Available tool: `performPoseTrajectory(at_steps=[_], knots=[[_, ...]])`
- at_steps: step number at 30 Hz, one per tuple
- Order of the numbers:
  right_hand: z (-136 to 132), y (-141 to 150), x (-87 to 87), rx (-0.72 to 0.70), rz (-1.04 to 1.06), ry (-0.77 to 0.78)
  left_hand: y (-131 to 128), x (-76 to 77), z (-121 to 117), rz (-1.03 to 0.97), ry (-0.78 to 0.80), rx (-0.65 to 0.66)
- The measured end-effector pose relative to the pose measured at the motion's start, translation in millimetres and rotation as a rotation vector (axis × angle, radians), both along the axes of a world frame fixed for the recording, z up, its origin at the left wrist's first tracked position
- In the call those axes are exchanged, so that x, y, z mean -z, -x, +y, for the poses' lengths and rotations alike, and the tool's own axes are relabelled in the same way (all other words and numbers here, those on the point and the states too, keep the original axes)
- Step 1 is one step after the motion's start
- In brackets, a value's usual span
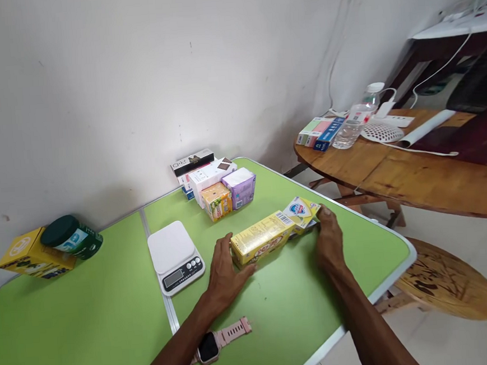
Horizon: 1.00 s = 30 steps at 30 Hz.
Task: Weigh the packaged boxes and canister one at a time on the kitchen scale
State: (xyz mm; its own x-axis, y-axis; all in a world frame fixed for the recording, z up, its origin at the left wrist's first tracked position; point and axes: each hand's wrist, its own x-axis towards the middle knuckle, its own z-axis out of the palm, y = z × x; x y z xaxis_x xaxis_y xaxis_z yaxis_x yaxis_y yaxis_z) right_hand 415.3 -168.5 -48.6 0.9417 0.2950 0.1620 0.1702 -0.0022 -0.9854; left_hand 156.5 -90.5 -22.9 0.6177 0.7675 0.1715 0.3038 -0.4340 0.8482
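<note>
A long yellow carton lies on the green table, its barcode end toward the right. At that end a yellow and white soap box sits tilted, with something dark partly hidden beneath it. My left hand is at the carton's left end, thumb and fingers apart, fingertips by its edge. My right hand has its fingers closed at the right end of the soap box; the fingertips are partly hidden. Left of my left hand stands a white digital kitchen scale with nothing on its plate.
Behind the carton are an orange tissue pack, a purple tissue pack and a white box. A pink-strapped smartwatch lies near my left forearm. Far left are a dark green canister and a yellow box. A wooden table stands right.
</note>
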Motion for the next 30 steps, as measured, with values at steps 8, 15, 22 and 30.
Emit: performPoseTrajectory(at_steps=[8,15,22,30], knots=[[35,23,10.2,0.110,-0.027,0.107,-11,13.5,31,-0.041,-0.007,-0.061],[70,35,7.3,0.065,-0.068,0.114,-5,9.1,64,-0.080,0.060,-0.118],[56,88,-27.1,-0.031,-0.522,0.043,-1,-8.3,60,-0.112,0.098,-0.111],[57,163,-69.2,-0.351,-0.464,-0.065,73,-62.9,58,-0.195,-0.023,-0.245]])
